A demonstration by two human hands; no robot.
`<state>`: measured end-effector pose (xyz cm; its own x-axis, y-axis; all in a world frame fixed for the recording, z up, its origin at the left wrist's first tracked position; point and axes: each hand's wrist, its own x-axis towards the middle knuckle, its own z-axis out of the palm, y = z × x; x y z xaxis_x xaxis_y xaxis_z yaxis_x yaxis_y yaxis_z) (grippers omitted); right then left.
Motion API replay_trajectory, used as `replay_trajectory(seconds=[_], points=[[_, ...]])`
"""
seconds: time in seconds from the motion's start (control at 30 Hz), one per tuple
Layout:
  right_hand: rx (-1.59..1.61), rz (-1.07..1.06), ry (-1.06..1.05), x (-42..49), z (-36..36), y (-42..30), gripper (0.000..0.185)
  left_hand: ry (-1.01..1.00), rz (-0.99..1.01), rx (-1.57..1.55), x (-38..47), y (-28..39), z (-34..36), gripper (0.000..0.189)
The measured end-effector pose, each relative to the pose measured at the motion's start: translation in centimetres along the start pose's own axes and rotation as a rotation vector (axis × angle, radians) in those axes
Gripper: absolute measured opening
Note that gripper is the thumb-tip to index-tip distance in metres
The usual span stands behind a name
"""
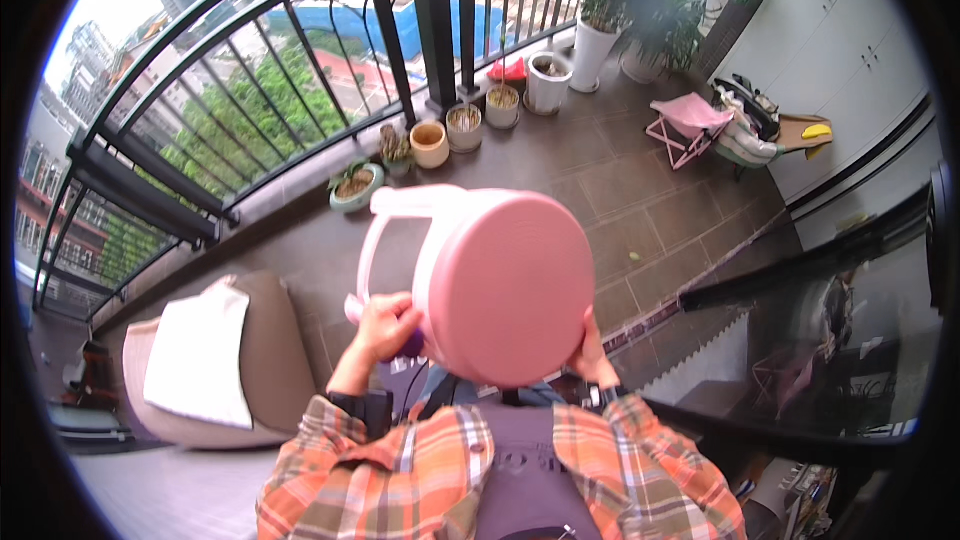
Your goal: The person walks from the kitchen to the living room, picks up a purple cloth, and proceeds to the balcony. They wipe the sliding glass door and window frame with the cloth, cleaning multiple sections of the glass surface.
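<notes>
Before my chest I hold up a pink plastic item (516, 289) that looks like a small round stool. Its smooth round face is turned towards me, and an open pale pink frame (366, 259) juts out at its left. My left hand (388, 326) grips the lower left side, below the frame's opening. Partly hidden beside that hand is a dark purple thing (412, 345), too covered to name. On the lower right, my right hand (592, 352) clasps the rim; most of its fingers are out of sight behind the item.
Potted plants (356, 184) and white planters (550, 82) line the black metal railing (300, 11). At left, a white cloth (199, 352) lies over a beige padded seat (277, 345). A pink folding stool (686, 120) stands by the white cabinets (847, 30); a glass door (780, 345) is at right.
</notes>
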<state>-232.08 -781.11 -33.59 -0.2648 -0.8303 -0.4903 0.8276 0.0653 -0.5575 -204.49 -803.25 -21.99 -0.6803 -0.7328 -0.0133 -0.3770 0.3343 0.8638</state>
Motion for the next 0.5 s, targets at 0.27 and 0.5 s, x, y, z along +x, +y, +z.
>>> replay_trajectory(seconds=[0.27,0.5], points=[[0.103,-0.123,0.165,5.3,5.7,-3.9,0.064,-0.105,0.002,-0.040,10.5,-6.9,-2.3,0.025],[0.053,-0.438,0.272,4.2,6.4,-8.7,0.072,-0.377,0.086,-0.281,18.4,-5.8,2.0,0.045]])
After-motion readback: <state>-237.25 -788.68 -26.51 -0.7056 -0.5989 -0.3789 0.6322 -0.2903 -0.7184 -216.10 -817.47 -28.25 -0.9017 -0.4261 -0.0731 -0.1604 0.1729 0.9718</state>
